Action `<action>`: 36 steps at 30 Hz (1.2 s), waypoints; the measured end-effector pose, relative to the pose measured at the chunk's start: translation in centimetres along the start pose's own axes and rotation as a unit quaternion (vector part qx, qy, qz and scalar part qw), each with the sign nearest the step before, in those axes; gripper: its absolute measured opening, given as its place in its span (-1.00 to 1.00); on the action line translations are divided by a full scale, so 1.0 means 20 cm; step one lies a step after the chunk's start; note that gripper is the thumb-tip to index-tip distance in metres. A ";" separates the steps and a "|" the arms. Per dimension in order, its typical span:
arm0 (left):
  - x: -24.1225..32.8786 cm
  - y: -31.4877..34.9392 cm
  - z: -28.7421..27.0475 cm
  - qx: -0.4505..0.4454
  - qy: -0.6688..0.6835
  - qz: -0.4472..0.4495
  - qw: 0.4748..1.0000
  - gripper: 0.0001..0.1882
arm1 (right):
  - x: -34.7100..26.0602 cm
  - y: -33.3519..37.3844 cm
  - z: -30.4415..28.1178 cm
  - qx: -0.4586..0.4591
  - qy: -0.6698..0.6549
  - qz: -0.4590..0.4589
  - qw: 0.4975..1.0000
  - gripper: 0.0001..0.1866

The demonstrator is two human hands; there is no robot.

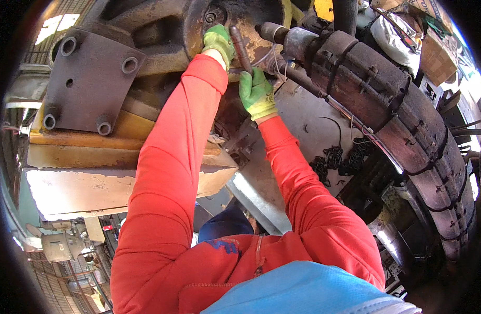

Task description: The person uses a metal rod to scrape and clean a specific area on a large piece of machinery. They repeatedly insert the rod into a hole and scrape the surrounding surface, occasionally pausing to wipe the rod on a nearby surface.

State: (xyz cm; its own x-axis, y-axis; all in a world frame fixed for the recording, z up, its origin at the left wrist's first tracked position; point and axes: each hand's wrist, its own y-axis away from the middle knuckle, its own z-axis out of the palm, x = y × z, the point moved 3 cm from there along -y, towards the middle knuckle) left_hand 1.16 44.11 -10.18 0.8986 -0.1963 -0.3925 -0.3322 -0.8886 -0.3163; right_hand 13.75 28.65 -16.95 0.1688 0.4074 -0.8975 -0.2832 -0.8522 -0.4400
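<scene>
My left hand (218, 42), in a bright green glove, is closed at the edge of a round recess in a large, greasy cast-metal machine part (162, 31). A bolt-like round fitting (211, 17) sits just beyond its fingertips. Whatever those fingers grip is hidden. My right hand (257, 93), gloved the same way, is lower and to the right, its fingers closed round the near end of a dark, rust-brown rod (241, 49). The rod points up and slightly left, its far end beside my left hand.
On the left, a dark steel plate (91, 78) with short tube ends at its corners rests on a yellow machine body (83, 138). A thick segmented track (361, 73) curves down the right. Black chain or cord (334, 159) lies on the metal floor (303, 112).
</scene>
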 end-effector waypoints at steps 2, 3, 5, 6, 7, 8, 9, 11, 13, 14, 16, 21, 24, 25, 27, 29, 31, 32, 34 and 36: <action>-0.10 -0.08 0.15 0.010 0.261 -0.076 0.962 -0.79 | -0.01 0.01 0.01 -0.001 -0.002 -0.024 1.000 -0.69; -0.16 -0.10 0.22 0.043 0.432 -0.091 0.896 -0.78 | -0.02 0.02 0.01 0.017 -0.005 -0.048 0.999 -0.71; -0.23 -0.11 0.33 0.048 0.536 -0.088 0.838 -0.78 | -0.03 0.02 0.02 0.009 -0.011 -0.034 0.999 -0.72; -0.24 -0.11 0.37 0.041 0.536 -0.109 0.836 -0.78 | -0.03 0.02 0.02 0.013 -0.017 -0.035 0.999 -0.73; -0.25 -0.10 0.39 0.033 0.536 -0.130 0.834 -0.78 | -0.04 0.02 0.02 0.013 -0.013 -0.036 0.999 -0.73; -0.25 -0.08 0.40 0.038 0.566 -0.153 0.809 -0.79 | -0.04 0.03 0.02 0.018 -0.012 -0.042 0.999 -0.74; -0.24 -0.07 0.39 0.053 0.567 -0.141 0.810 -0.79 | -0.05 0.03 0.02 0.023 -0.011 -0.049 0.998 -0.74; -0.21 -0.05 0.35 0.093 0.538 -0.079 0.834 -0.79 | -0.05 0.03 0.02 0.018 -0.024 -0.038 0.999 -0.74; -0.21 -0.06 0.35 0.065 0.532 -0.092 0.839 -0.80 | -0.06 0.03 0.02 0.012 -0.028 -0.030 0.999 -0.74; -0.23 -0.09 0.38 0.014 0.554 -0.152 0.819 -0.80 | -0.06 0.03 0.03 0.009 -0.025 -0.029 0.999 -0.74; -0.27 -0.12 0.41 -0.034 0.556 -0.194 0.808 -0.80 | -0.06 0.03 0.03 0.005 -0.034 -0.023 0.999 -0.74; -0.23 -0.18 0.31 -0.020 0.481 -0.111 0.870 -0.79 | -0.05 0.01 0.03 -0.009 -0.015 0.006 1.000 -0.72; -0.07 -0.13 0.15 -0.051 0.015 -0.045 0.998 -0.85 | -0.05 -0.01 0.01 0.010 -0.017 0.027 0.999 -0.69; -0.04 -0.12 0.10 -0.050 -0.058 -0.033 0.997 -0.85 | -0.05 -0.01 0.00 0.001 -0.041 0.039 0.998 -0.66; 0.00 -0.11 0.03 -0.015 -0.150 -0.026 0.988 -0.87 | -0.06 -0.02 0.00 -0.030 0.016 0.026 0.999 -0.72; -0.02 -0.12 0.04 -0.006 0.253 -0.131 0.959 -0.76 | -0.08 -0.03 -0.01 -0.007 0.038 -0.021 0.999 -0.71; -0.03 -0.15 0.08 -0.038 0.082 -0.037 0.995 -0.75 | -0.08 -0.03 -0.02 -0.005 -0.026 0.006 1.000 -0.67; -0.05 -0.15 0.12 -0.050 0.114 -0.043 0.991 -0.74 | -0.07 -0.03 -0.02 -0.015 -0.050 0.044 0.998 -0.65; -0.11 -0.15 0.20 -0.067 0.295 -0.107 0.947 -0.73 | -0.08 -0.03 -0.03 -0.002 -0.015 0.007 1.000 -0.65; -0.15 -0.15 0.24 -0.049 0.418 -0.129 0.898 -0.74 | -0.07 -0.03 -0.01 -0.031 0.041 0.012 0.999 -0.65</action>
State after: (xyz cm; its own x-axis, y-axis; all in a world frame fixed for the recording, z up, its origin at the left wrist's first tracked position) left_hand -1.84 49.28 -12.21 0.8569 -0.1849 0.4812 -0.0921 -0.9733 -0.2101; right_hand 13.96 28.57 -15.43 0.2400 0.3611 -0.9011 -0.2299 -0.8807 -0.4141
